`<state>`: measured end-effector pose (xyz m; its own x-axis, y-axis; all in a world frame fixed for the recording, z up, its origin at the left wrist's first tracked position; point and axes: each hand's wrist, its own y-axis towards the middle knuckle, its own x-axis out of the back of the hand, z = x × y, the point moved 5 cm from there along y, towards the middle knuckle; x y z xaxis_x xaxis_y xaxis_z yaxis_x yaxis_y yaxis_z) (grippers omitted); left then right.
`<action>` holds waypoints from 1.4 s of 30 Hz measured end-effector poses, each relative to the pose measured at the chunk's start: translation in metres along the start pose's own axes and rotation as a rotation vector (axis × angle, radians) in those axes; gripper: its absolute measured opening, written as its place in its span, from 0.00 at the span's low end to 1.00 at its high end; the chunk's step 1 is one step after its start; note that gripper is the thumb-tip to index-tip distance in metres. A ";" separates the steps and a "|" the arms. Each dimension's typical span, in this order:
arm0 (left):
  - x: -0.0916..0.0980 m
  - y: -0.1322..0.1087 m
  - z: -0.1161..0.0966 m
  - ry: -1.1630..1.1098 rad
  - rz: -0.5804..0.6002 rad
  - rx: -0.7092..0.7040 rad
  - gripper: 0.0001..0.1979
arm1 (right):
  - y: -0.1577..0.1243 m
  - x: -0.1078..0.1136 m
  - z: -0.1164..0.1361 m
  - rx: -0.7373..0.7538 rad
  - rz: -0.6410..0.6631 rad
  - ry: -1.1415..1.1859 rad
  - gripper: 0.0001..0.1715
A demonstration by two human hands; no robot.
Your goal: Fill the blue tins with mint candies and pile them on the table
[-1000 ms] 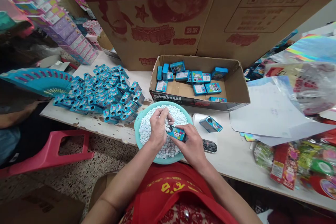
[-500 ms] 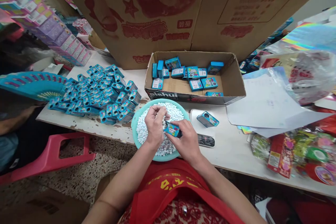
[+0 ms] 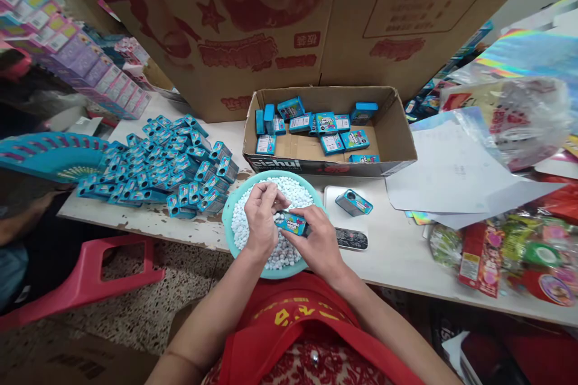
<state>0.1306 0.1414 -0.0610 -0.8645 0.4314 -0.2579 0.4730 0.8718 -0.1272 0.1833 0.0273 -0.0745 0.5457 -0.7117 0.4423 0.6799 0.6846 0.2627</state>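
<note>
A teal bowl [image 3: 228,216] full of small white candies [image 3: 293,192] sits at the table's near edge. Over it, my right hand [image 3: 321,240] grips a small blue box [image 3: 291,222]. My left hand [image 3: 261,218] is curled at the box's left end, fingers pinched together, likely on candies; what they hold is too small to make out. Another small blue box [image 3: 354,203] lies on a white scale [image 3: 332,198] just right of the bowl.
A heap of blue boxes [image 3: 167,165] covers the table's left. A low cardboard tray [image 3: 397,132] behind the bowl holds several more. Large cardboard carton [image 3: 271,30] behind. White paper [image 3: 451,174] and candy packets [image 3: 497,252] at right. Red stool [image 3: 85,277] and another person's arm [image 3: 18,216] at left.
My hands and the box stay over the bowl; my left fingers have shifted slightly at the box's end. The view has drifted a little.
</note>
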 end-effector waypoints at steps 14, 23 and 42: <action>0.012 0.027 0.004 0.189 0.053 -0.133 0.09 | -0.014 -0.008 -0.013 -0.106 0.048 0.199 0.21; 0.019 0.029 0.097 1.548 0.451 -0.469 0.15 | -0.079 0.076 -0.071 -0.471 -0.263 0.259 0.22; 0.039 0.050 0.080 0.121 0.046 0.357 0.10 | -0.092 0.118 -0.187 -0.374 -0.731 -0.416 0.42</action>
<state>0.1339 0.1837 -0.1537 -0.8448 0.5109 -0.1593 0.5228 0.7241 -0.4498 0.2766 -0.1493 -0.2065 -0.2532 -0.7835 0.5675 0.9399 -0.0602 0.3362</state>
